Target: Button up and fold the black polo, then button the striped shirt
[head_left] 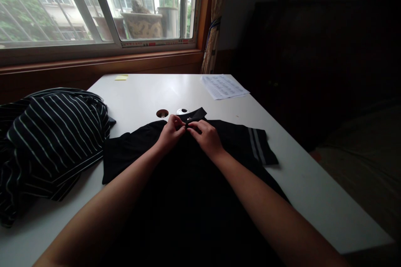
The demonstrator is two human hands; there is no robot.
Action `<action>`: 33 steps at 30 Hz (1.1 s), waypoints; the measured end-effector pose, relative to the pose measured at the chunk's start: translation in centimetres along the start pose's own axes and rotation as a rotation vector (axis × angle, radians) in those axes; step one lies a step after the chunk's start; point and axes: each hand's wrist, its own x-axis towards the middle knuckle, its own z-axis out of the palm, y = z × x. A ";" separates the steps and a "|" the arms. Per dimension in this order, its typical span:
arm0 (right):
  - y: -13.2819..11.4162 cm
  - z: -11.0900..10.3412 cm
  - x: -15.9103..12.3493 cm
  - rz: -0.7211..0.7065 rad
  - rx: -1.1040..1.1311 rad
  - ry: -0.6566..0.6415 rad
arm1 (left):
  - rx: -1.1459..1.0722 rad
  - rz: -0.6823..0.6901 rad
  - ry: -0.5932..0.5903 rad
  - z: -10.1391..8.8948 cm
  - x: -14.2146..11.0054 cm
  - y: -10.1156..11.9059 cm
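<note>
A black short-sleeved collared shirt (188, 183) lies spread on the white table (140, 96), its collar toward the window. Two grey stripes run along its right sleeve. My left hand (171, 130) pinches the shirt's front just below the collar. Facing it, my right hand (205, 133) pinches the same spot, and the fingertips of both hands nearly meet. Whether a button sits between them is too small and dark to tell. The right collar flap stands up a little behind my fingers.
A heap of black-and-white striped cloth (59, 133) lies at the table's left. Printed sheets (224, 86) rest at the back right, a yellow sticky note (121, 77) at the back left. Behind the collar are a round cable hole (162, 113) and a white round object (182, 111).
</note>
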 end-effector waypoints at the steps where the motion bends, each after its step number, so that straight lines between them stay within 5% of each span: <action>1: 0.0 0.0 0.0 0.003 0.003 0.000 | -0.009 0.001 -0.008 -0.1 0.0 0.0; 7: 0.5 0.1 0.0 -0.008 0.051 -0.013 | -0.064 -0.043 -0.073 -0.4 0.1 0.2; 23: 0.7 -0.5 0.0 -0.209 -0.126 -0.094 | -0.056 -0.145 0.025 -0.4 0.5 0.1; 33: 0.7 -0.6 0.0 -0.190 -0.169 -0.110 | -0.168 -0.179 -0.047 -0.6 0.7 -0.2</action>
